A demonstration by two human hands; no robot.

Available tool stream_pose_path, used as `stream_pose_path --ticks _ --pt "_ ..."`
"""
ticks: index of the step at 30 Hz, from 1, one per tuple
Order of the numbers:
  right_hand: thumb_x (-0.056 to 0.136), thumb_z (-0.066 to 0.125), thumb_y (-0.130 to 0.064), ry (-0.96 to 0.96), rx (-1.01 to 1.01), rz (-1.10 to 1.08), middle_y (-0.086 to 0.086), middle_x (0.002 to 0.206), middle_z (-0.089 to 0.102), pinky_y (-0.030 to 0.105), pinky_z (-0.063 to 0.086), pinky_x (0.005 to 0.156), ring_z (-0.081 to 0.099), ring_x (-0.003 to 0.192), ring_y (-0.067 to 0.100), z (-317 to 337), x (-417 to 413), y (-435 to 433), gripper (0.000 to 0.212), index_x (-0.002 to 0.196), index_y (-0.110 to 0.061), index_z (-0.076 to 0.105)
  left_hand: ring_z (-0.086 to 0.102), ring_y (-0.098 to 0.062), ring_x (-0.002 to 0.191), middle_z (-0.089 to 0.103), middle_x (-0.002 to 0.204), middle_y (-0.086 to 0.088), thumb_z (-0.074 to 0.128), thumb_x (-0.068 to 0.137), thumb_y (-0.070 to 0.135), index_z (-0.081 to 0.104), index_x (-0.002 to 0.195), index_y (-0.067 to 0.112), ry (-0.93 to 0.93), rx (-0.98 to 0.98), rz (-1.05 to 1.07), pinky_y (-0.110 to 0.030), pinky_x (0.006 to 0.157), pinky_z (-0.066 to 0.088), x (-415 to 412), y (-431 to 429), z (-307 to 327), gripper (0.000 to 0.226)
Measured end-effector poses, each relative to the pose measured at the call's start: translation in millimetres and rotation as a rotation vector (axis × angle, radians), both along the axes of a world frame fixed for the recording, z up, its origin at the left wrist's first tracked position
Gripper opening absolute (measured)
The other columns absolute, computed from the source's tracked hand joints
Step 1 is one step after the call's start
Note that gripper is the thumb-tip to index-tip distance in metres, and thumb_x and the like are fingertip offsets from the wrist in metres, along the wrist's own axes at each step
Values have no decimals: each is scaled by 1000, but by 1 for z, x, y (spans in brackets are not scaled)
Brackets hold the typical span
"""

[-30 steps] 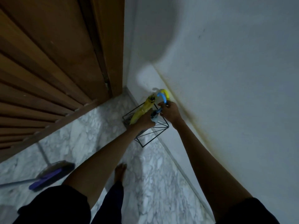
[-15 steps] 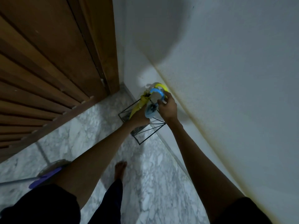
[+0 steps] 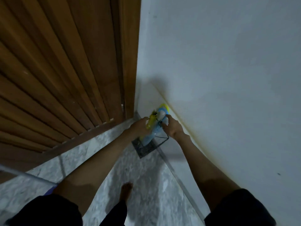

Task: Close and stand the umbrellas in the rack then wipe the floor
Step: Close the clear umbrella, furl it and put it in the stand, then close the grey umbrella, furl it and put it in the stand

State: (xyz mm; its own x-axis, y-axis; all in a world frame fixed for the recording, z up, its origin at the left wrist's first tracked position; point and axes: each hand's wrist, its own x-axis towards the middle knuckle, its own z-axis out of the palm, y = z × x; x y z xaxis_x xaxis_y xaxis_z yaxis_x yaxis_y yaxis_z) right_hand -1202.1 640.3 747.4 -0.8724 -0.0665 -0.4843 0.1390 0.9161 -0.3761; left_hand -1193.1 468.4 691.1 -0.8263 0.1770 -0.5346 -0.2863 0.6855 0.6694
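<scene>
A black wire rack stands on the marble floor in the corner against the white wall. Two closed umbrellas stand in it: a yellow umbrella and a light blue umbrella with a blue loop handle. My left hand is wrapped around the yellow umbrella. My right hand grips the blue umbrella just below its handle. The umbrellas' lower ends are hidden inside the rack.
A slatted wooden door fills the left side. The white wall runs along the right. A mop pole and a bit of its purple head lie on the marble floor at the lower left. My bare foot is below the rack.
The blue umbrella has gone down into the rack beside the yellow one. My head has lifted, so the mop head has slid mostly out of view.
</scene>
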Motion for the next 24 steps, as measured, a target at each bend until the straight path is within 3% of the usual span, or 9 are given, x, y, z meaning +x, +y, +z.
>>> stream_pose_path --ticks 3,5,8,11,16,24 --pt "99 48 -36 14 -5 71 20 131 57 38 47 86 58 113 37 24 34 -8 57 148 -12 31 48 -30 129 49 140 -8 72 74 46 42 142 13 71 -67 101 -40 107 41 32 -24 15 82" --pt "97 51 -44 49 -43 113 18 138 52 37 45 92 54 121 35 41 62 -16 63 148 -13 32 54 -25 123 55 134 -3 71 65 55 49 135 21 104 -65 172 -40 104 44 80 -40 57 81" --pt "96 53 -47 88 -85 220 16 147 44 38 39 101 46 131 34 60 111 -36 70 150 -9 29 55 -19 117 56 128 2 71 77 46 49 134 22 163 -111 286 -35 101 46 156 -60 101 67" --pt "96 54 -42 83 -132 366 20 142 48 40 40 102 48 129 37 75 169 -57 65 146 -5 34 50 -24 126 48 142 -4 68 83 42 36 145 19 184 -198 397 -33 105 43 237 -76 136 73" --pt "94 52 -51 32 -147 537 9 148 44 38 38 108 44 134 31 104 259 -118 70 150 -17 28 40 -27 136 34 153 -8 69 84 34 24 152 16 182 -305 632 -33 108 39 366 -127 172 84" --pt "97 49 -48 6 -238 895 8 156 32 39 33 113 34 141 29 153 424 -244 71 154 -16 21 42 -27 135 37 151 -10 68 86 35 26 150 12 150 -419 1016 -34 107 41 579 -202 223 81"
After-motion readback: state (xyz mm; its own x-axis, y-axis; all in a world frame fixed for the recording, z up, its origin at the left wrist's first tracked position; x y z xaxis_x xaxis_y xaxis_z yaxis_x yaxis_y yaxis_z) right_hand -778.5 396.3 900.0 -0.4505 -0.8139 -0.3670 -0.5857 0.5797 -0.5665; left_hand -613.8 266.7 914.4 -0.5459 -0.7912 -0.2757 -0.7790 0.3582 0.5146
